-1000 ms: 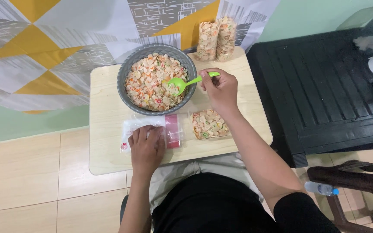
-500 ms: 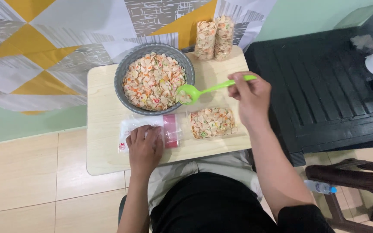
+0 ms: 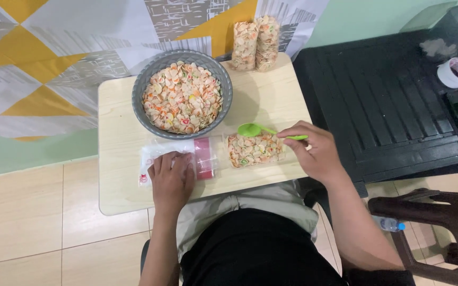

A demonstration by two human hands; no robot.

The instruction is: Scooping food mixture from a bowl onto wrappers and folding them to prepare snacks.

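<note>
Home room, tiled floor [image 3: 38,233], patterned wall cloth [image 3: 43,47], small table [image 3: 117,159]

Seen from above at the bottom centre of the frame: a seated person in a black top and light khaki trousers, the black cloth covering the lap's near part and the pale fabric showing above it. Both forearms are bare, with no sleeves, watch or rings visible on the left hand [image 3: 172,177] at lower left or the right hand [image 3: 316,153] at centre right.
</note>
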